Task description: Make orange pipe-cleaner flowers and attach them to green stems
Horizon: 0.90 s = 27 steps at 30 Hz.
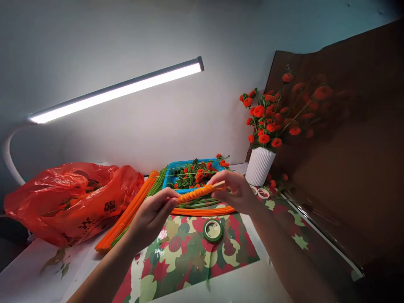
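An orange fuzzy pipe cleaner point(195, 194) is coiled in tight turns around a thin wooden stick point(220, 184), held level above the table. My left hand point(154, 212) pinches the coil's left end between thumb and fingers. At the other end, my right hand point(238, 193) closes its fingers around the stick and the last turns; the stick's bare tip pokes out there. Below the hands, a roll of green tape point(212, 240) lies flat on the patterned sheet point(189, 265). Loose orange pipe cleaners point(205, 211) and green ones lie just behind the coil.
Behind the hands stands a blue basket point(167, 176) of red flowers with green stems. To the left are bundled orange pipe cleaners point(126, 219) and a red plastic bag point(104, 210). A white vase point(260, 166) of red flowers stands right, before a brown panel point(347, 168). A lamp point(120, 90) hangs above.
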### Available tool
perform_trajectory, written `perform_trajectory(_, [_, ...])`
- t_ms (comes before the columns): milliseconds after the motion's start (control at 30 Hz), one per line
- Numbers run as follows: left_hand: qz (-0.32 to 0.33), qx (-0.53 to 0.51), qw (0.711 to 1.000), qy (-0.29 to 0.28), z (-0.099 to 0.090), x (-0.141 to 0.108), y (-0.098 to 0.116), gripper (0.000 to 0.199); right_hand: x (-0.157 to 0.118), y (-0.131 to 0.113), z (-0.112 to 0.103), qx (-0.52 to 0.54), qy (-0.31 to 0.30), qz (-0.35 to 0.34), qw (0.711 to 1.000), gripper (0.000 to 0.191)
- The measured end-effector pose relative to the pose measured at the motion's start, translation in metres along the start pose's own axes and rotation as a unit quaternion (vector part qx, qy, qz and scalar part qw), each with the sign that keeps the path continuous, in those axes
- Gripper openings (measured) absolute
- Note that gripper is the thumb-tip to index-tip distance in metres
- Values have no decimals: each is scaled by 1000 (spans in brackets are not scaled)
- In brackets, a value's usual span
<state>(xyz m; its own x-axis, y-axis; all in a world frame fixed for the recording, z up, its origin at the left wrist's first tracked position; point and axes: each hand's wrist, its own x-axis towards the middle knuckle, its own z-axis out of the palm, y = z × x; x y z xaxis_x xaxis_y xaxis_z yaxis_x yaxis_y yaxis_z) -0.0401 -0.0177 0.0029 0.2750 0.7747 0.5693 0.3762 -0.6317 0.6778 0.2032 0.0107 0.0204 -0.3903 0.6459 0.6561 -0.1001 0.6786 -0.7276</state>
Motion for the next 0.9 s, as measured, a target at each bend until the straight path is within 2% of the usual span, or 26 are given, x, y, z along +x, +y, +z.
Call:
perform_trajectory(67, [-5, -31, 999, -18, -5, 2, -5, 32, 0, 3, -9, 31, -26, 41, 998, 20])
perform_trajectory(133, [6, -18, 996, -85, -11, 4, -6, 33, 0, 2, -19, 8, -75, 66, 995, 22])
perform_trajectory(200, [18, 26, 985, -168, -14, 7, -6, 31, 0, -1, -26, -76, -124, 72, 987, 20])
perform_trajectory(233, [18, 51, 979, -197, -14, 8, -5, 31, 0, -2, -26, -136, -130, 63, 980, 18])
perform_trajectory(300, [-6, 97, 972, -212, -12, 9, -4, 28, 1, -2, -22, -285, -106, 20, 953, 14])
perform_trajectory(400, [-84, 114, 976, -167, -3, 9, -4, 27, 2, 7, -8, -467, -23, -57, 882, 11])
perform_trajectory(467, [-142, 57, 977, -147, 3, 8, -7, 30, 2, 17, 1, -510, 25, -102, 854, 14])
perform_trajectory(567, [-226, -107, 958, -138, 12, 7, -14, 37, 1, 30, 10, -508, 102, -144, 843, 20])
perform_trajectory(667, [-308, -295, 896, -122, 21, 6, -21, 43, -2, 38, 17, -461, 182, -157, 854, 20])
perform_trajectory(733, [-339, -363, 860, -115, 25, 6, -23, 45, -3, 40, 21, -396, 229, -145, 878, 18])
perform_trajectory(800, [-350, -381, 848, -112, 29, 5, -23, 44, -4, 42, 23, -281, 248, -90, 923, 17])
perform_trajectory(867, [-348, -372, 854, -108, 31, 5, -23, 44, -2, 43, 19, -138, 209, 0, 968, 23])
perform_trajectory(900, [-343, -363, 860, -105, 32, 5, -24, 46, 0, 44, 15, -66, 169, 49, 982, 28])
